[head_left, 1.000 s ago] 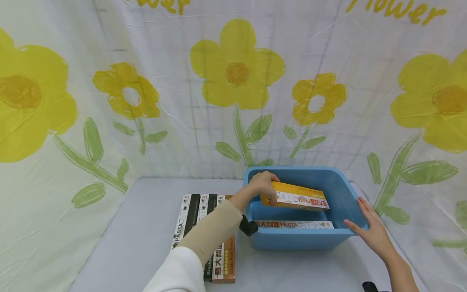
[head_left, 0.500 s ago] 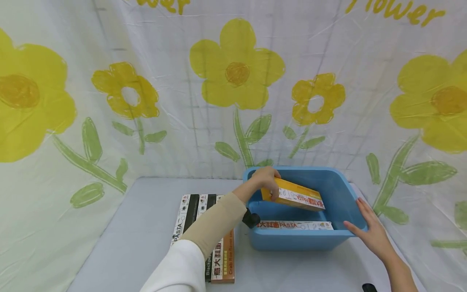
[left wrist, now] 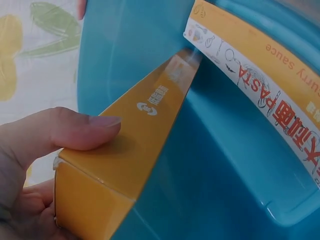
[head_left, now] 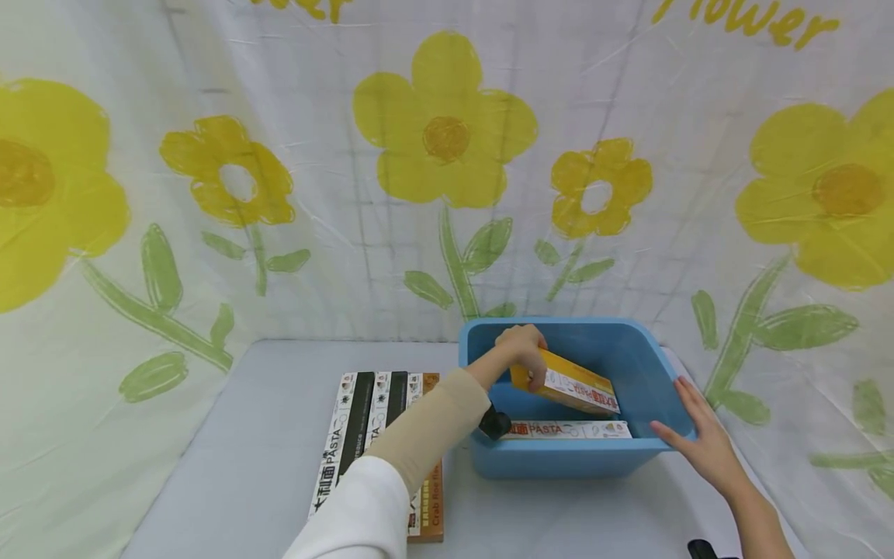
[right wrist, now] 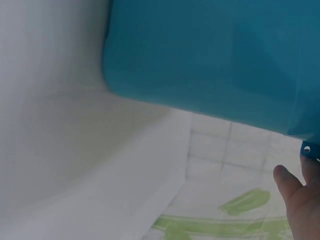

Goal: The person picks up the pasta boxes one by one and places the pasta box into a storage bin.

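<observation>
My left hand [head_left: 522,351] grips the left end of a yellow pasta box [head_left: 576,387], which slants down to the right inside a blue bin [head_left: 552,466]. In the left wrist view, the thumb lies on top of this yellow pasta box [left wrist: 135,135], and its far end meets a second curry-sauce pasta box [left wrist: 260,95]. That second box lies along the bin's front wall in the head view. My right hand [head_left: 705,446] rests with spread fingers at the bin's right rim; only part of that hand [right wrist: 300,195] shows in the right wrist view.
Left of the bin, black-and-white pasta boxes [head_left: 349,419] and a brown crab roe pasta box [head_left: 434,497] lie side by side on the white table [head_left: 258,435]. The left forearm partly covers them. A flower-printed curtain [head_left: 335,272] hangs behind the table.
My left hand has moved slightly right with the yellow pasta box, whose right end now dips lower. The right hand stays at the rim. The head view has shifted a little.
</observation>
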`<act>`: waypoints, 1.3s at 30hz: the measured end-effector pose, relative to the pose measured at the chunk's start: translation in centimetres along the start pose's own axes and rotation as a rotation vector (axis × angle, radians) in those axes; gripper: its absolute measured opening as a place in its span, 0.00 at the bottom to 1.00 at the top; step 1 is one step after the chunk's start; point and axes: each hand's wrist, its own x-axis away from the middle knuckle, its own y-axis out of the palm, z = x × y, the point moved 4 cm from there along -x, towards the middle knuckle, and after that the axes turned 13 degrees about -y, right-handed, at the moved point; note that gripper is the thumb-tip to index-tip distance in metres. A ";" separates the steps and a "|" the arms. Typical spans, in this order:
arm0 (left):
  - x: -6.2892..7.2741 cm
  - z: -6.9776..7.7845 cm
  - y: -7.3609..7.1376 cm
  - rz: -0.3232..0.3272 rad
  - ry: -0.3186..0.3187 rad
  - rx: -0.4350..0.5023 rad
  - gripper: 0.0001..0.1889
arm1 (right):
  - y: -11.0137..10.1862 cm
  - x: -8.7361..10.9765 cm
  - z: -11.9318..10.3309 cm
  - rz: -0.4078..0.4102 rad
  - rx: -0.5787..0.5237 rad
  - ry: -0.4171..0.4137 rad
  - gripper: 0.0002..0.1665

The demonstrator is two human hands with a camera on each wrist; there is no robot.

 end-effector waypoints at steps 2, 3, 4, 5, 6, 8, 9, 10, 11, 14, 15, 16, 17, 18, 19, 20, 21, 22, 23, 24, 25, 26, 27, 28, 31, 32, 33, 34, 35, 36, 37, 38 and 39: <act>0.1 0.0 0.1 0.007 -0.006 0.003 0.37 | 0.0 -0.1 0.0 -0.002 0.005 -0.001 0.52; 0.1 0.0 0.1 0.007 -0.007 0.003 0.37 | 0.1 -0.2 0.0 -0.003 0.007 -0.002 0.52; 0.1 0.0 0.1 0.004 -0.006 0.004 0.37 | 0.1 -0.2 0.0 -0.004 0.008 -0.002 0.52; 0.1 0.0 0.1 -0.003 -0.009 0.006 0.37 | 0.1 -0.3 0.0 -0.005 0.008 -0.001 0.52; 0.1 -0.1 0.2 -0.012 -0.011 0.006 0.37 | 0.1 -0.3 0.0 -0.005 0.005 -0.002 0.52; 0.0 -0.2 0.4 -0.034 -0.009 0.001 0.36 | 0.0 -0.4 0.1 -0.001 0.001 -0.005 0.52; 0.0 -0.3 0.5 -0.046 -0.010 -0.001 0.36 | 0.1 -0.4 0.1 -0.001 0.000 -0.006 0.52; -0.1 -0.4 0.6 -0.054 -0.010 -0.006 0.36 | 0.1 -0.4 0.1 0.000 -0.003 -0.008 0.52; -0.1 -0.5 0.8 -0.059 -0.015 -0.010 0.36 | 0.1 -0.4 0.1 0.001 -0.005 -0.008 0.52; -0.1 -0.8 1.0 -0.064 -0.036 -0.021 0.38 | 0.2 -0.5 0.1 -0.004 -0.002 -0.002 0.52; -0.2 -0.9 1.1 -0.064 -0.045 -0.022 0.39 | 0.2 -0.5 0.1 -0.008 -0.001 0.001 0.52; -0.1 -0.9 1.2 -0.066 -0.056 -0.028 0.39 | 0.3 -0.5 0.1 -0.009 -0.002 0.004 0.52; -0.1 -1.0 1.2 -0.073 -0.064 -0.039 0.40 | 0.3 -0.5 0.0 -0.011 -0.001 0.008 0.52; -0.1 -1.1 1.3 -0.082 -0.064 -0.074 0.41 | 0.4 -0.5 0.0 -0.015 -0.001 0.012 0.53; -0.1 -1.2 1.3 -0.089 -0.068 -0.106 0.42 | 0.4 -0.5 0.0 -0.018 -0.005 0.015 0.53; -0.1 -1.3 1.3 -0.091 -0.064 -0.136 0.43 | 0.4 -0.5 0.0 -0.019 -0.006 0.017 0.53; 0.0 -1.3 1.2 -0.093 -0.051 -0.160 0.44 | 0.4 -0.5 0.0 -0.021 -0.011 0.018 0.53; 0.2 -1.3 1.0 -0.089 -0.035 -0.170 0.46 | 0.4 -0.5 0.0 -0.022 -0.014 0.020 0.52; 0.3 -1.4 0.7 -0.081 -0.014 -0.166 0.47 | 0.4 -0.6 0.0 -0.023 -0.016 0.022 0.52; 0.5 -1.4 0.3 -0.066 0.005 -0.145 0.47 | 0.3 -0.6 0.0 -0.025 -0.019 0.025 0.52; 0.9 -1.4 -0.1 -0.048 0.023 -0.098 0.47 | 0.3 -0.6 0.0 -0.028 -0.022 0.028 0.52; 1.3 -1.5 -0.5 -0.027 0.050 -0.047 0.46 | 0.3 -0.7 0.0 -0.031 -0.024 0.031 0.52; 1.7 -1.6 -0.8 -0.007 0.077 0.010 0.45 | 0.3 -0.7 0.0 -0.035 -0.028 0.035 0.52; 2.2 -1.8 -1.1 0.017 0.100 0.069 0.44 | 0.3 -0.7 0.0 -0.038 -0.027 0.040 0.52; 3.9 -2.8 -1.8 0.089 0.175 0.233 0.41 | 0.2 -0.7 0.2 -0.049 -0.021 0.052 0.52; 4.5 -3.3 -1.9 0.107 0.196 0.296 0.40 | 0.2 -0.7 0.2 -0.050 -0.016 0.052 0.52; 5.1 -3.8 -2.0 0.123 0.219 0.357 0.39 | 0.1 -0.7 0.2 -0.049 -0.012 0.052 0.52; 5.6 -4.5 -2.0 0.134 0.237 0.418 0.38 | 0.1 -0.7 0.2 -0.048 -0.007 0.051 0.52; 6.1 -5.2 -2.1 0.142 0.250 0.477 0.37 | 0.1 -0.7 0.2 -0.047 -0.004 0.049 0.51; 6.6 -6.0 -2.0 0.152 0.255 0.526 0.36 | 0.1 -0.7 0.2 -0.046 -0.004 0.048 0.51; 7.0 -6.9 -1.9 0.163 0.260 0.574 0.36 | 0.1 -0.7 0.2 -0.045 -0.004 0.048 0.51; 7.5 -7.8 -1.8 0.175 0.264 0.617 0.35 | 0.1 -0.8 0.2 -0.045 -0.005 0.049 0.51; 8.0 -8.7 -1.6 0.193 0.263 0.643 0.34 | 0.1 -0.8 0.1 -0.045 -0.007 0.052 0.52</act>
